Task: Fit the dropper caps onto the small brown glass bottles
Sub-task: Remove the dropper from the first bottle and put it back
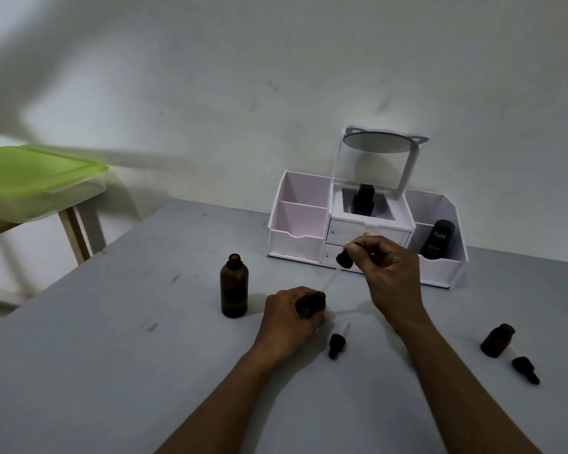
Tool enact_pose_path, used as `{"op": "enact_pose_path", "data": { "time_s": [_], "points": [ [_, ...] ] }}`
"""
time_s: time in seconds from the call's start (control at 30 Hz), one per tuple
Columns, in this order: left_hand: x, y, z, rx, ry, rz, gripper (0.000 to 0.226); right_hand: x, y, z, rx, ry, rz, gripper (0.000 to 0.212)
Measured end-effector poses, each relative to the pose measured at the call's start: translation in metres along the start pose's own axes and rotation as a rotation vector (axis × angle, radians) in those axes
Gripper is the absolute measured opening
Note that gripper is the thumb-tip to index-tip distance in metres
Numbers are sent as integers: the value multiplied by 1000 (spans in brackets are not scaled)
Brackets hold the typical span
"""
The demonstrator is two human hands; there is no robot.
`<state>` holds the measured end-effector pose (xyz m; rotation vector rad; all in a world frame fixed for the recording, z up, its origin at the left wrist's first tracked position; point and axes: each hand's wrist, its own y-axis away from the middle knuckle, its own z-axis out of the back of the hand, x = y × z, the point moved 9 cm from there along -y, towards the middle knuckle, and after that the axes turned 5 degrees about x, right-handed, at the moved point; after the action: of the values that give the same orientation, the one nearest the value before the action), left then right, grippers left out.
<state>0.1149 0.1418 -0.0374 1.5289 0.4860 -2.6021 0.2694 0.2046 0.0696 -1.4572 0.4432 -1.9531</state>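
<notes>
Right now my left hand (291,317) has its fingers clamped around a small brown bottle (313,304) on the grey tabletop (112,371), tipped so its open mouth points right. My right hand (387,273) has its fingers pinched on the black rubber bulb of a dropper cap (344,258), held up above the bottle with the thin clear glass tube slanting down-left toward the mouth.

My tip for this bit: that tube is skinny and brittle, so I'd line the tip up with the neck first, slide it in straight, and only twist once the collar sits flat on the threads. I'd grip the ribbed collar for twisting, not the squishy bulb, since the bulb just deforms.

Other stuff waiting: a taller brown bottle (234,286) stands uncapped to the left, smooth glass with a threaded neck. A second dropper cap (337,344) lies on its side just near of my left hand. Over on the right a short bottle (497,339) sits with a third dropper cap (525,369) lying just beside it; can't tell if they touch.

Far side there's a white organizer (309,224) with little drawers and a mirror on top.
</notes>
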Motion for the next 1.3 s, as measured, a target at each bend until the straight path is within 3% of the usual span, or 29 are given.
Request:
{"op": "enact_pose_path", "data": {
  "time_s": [0.7, 0.9, 1.0, 1.07, 1.17, 1.3],
  "points": [
    [-2, 2, 1, 23, -15, 22, 31, 13, 1, -1, 33, -86, -1, 10],
    [-1, 17, 3, 50, 7, 123, 63, 31, -4, 14, -46, -91, 24, 14],
    [4, 41, 17, 24, 78, 185, 64, 50, -14, 18, -75, -139, 30, 11],
    [9, 64, 35, -30, 125, 201, 56, 67, -21, 14, -75, -163, 67, 10],
    [17, 97, 84, -254, 127, 202, 39, 86, -28, -2, -43, -236, 94, 17],
    [30, 109, 150, -508, 132, 151, 47, 103, -33, -35, 34, -279, 99, 9]
  ]
}}
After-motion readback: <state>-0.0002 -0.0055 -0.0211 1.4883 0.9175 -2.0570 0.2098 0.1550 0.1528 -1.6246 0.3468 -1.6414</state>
